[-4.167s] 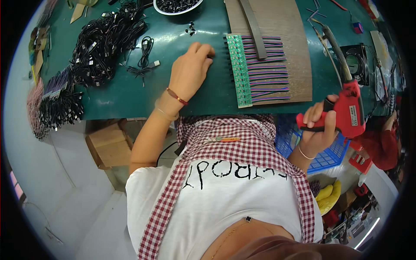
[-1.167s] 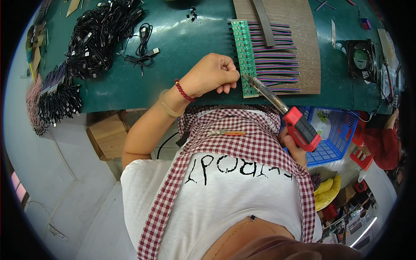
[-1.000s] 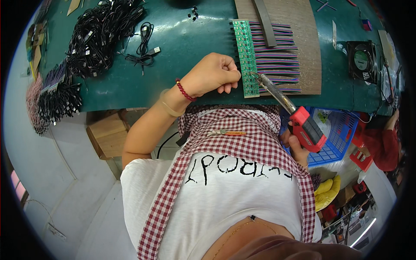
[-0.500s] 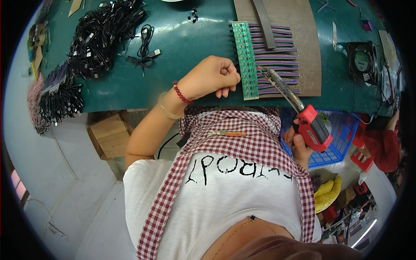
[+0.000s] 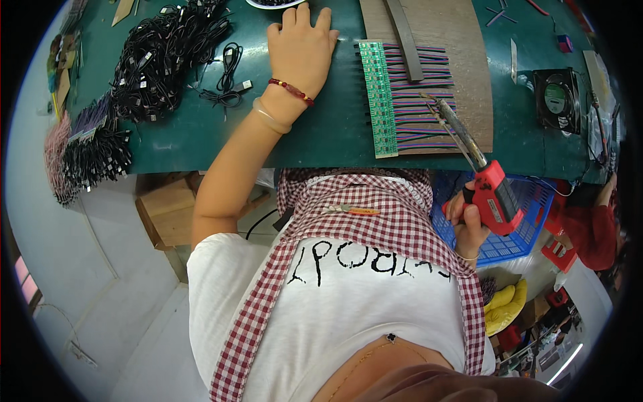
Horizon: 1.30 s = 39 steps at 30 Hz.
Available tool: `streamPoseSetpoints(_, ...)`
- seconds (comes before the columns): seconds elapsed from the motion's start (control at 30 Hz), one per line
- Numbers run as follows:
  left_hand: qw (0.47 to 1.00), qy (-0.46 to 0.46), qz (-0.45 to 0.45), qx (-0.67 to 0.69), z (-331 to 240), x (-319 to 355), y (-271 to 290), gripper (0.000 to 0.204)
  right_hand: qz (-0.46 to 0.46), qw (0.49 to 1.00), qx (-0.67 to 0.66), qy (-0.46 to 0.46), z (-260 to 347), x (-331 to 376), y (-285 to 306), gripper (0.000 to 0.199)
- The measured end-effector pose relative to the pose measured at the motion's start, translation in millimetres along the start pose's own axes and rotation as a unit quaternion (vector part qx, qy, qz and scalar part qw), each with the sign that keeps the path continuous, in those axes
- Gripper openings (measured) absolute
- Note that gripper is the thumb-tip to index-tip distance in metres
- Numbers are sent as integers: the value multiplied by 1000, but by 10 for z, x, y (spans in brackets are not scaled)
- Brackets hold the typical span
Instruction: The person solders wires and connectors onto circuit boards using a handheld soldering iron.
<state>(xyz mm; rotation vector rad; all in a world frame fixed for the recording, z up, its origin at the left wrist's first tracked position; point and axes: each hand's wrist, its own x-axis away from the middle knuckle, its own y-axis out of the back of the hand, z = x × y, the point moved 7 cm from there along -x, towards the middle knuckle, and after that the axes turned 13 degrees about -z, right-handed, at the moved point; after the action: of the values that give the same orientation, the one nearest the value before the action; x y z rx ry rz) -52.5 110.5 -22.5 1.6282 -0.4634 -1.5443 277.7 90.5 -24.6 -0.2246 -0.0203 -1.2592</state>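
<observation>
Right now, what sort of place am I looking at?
Probably an electronics assembly workshop: the right hand holds a red soldering gun, green circuit boards with coloured wires lie in a row, and black cables are heaped on the green bench.

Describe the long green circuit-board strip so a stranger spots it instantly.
On the glossy dark-green tabletop, find the flat brown board. Along its left edge lies the long green circuit-board strip. Unlike the plain grey bar nearby, it has a fringe of thin multicoloured wires extending rightward.

1 head-worn view, facing down.
</observation>
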Motion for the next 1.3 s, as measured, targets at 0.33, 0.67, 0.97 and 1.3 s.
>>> streamPoseSetpoints(0.33,999,-23,-17,25,22,113,-181,29,-9,999,28,25,15,-64,-45,45)
streamPoseSetpoints(0.67,844,275,133,440,19,327,418,7,-17,997,-60,37,132,-175,-248,43)
streamPoseSetpoints(0.97,488,451,352,659,-483,831,715,15,41,993,-90,-60,116,-269,-797,39)
streamPoseSetpoints(1.3,332,495,307,742,-814,927,879,11,96,992,58,-57,62,-202,-1016,47)
